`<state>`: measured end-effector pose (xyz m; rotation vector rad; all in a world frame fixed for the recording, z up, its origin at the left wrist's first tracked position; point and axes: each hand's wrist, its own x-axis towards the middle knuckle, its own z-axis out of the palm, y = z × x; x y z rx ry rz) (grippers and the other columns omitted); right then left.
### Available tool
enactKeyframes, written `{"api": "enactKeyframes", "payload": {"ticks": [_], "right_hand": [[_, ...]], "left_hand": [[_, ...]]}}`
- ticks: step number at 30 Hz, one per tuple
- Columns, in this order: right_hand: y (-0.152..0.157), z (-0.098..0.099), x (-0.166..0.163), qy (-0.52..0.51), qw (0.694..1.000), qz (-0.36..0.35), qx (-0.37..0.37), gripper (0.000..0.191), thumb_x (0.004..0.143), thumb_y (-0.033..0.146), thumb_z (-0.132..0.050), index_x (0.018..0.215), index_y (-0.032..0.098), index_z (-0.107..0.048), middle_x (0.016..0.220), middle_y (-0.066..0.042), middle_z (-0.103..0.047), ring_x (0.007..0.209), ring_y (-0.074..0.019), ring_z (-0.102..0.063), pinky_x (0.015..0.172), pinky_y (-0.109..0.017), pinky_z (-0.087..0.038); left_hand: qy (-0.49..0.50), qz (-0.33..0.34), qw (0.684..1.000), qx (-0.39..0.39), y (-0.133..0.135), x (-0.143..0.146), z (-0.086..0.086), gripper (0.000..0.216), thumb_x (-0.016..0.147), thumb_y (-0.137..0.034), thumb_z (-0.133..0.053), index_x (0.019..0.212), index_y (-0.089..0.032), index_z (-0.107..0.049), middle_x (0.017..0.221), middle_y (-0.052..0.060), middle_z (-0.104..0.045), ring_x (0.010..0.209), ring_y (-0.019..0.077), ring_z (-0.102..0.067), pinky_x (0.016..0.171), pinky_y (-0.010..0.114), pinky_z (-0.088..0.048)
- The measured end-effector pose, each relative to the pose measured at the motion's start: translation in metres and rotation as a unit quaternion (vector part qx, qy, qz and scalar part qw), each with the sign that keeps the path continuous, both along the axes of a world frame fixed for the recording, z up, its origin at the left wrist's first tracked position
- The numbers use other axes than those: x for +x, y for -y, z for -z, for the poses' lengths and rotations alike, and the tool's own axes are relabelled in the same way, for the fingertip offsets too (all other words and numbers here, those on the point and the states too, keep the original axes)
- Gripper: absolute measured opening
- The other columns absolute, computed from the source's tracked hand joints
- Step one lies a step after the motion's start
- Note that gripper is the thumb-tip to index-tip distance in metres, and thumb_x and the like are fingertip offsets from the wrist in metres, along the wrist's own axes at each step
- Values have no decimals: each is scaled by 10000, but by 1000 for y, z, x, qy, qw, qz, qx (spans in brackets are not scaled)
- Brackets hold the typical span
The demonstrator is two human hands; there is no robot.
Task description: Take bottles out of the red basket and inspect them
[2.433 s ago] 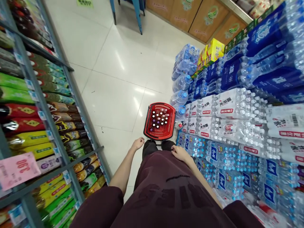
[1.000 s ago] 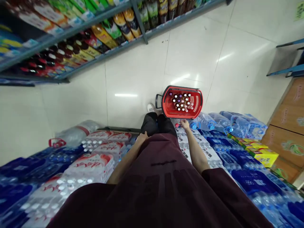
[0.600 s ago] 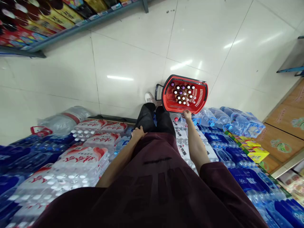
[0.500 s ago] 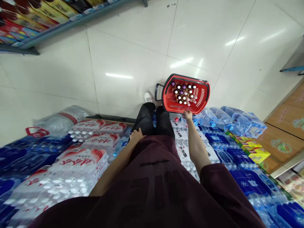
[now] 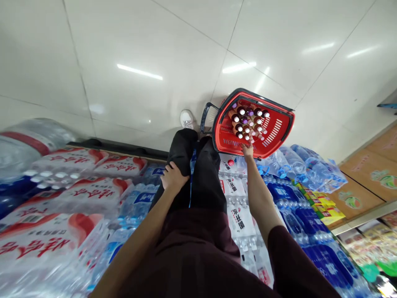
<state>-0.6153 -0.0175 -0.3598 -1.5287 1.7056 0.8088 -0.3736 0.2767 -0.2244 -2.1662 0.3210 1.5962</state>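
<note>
A red shopping basket [image 5: 228,145] with a black rim stands on the floor by my right leg, its black handle [image 5: 203,120] turned out toward my shoes. Inside, several bottles [image 5: 246,120] stand bunched together, with white, purple and pink caps showing from above. My right hand [image 5: 247,150] reaches over the basket's near edge. Its fingers are stretched toward the lowest caps, and I see no bottle in its grasp; whether it touches one I cannot tell. My left hand [image 5: 174,177] lies on my left thigh [image 5: 181,155] with the fingers spread, holding nothing.
Shrink-wrapped water packs [image 5: 99,188] are stacked to my left, and white-labelled packs [image 5: 238,219] lie under my right arm. Large clear bottles [image 5: 283,162] stand beyond the basket. Brown cartons [image 5: 367,182] are at far right. Pale floor tiles [image 5: 149,37] stretch ahead.
My right hand has gone from the basket's near rim to a little inside it. My left hand has slid forward along the thigh. The view has moved closer and turned; the shelf at upper left is out of view.
</note>
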Motion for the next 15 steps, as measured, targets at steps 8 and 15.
{"api": "enactKeyframes", "payload": {"ticks": [8,15], "right_hand": [[6,65,7,-26,999,-3,-33,367,962,234,-527,1290,103,-626,1416,-246,-610,1323,-228,-549,1096,-391,-413],[4,88,9,-25,997,-26,-61,421,912,215,-491,1293,124,-645,1401,-268,-621,1306,-271,-559,1080,-430,-434]], "left_hand": [[11,9,994,-109,31,18,30,690,855,-115,-521,1539,-193,-460,1506,205,-458,1262,386,-538,934,487,-555],[67,-14,982,-174,22,24,38,582,865,-77,-496,1399,-246,-655,1546,150,-459,1350,380,-470,1037,517,-507]]}}
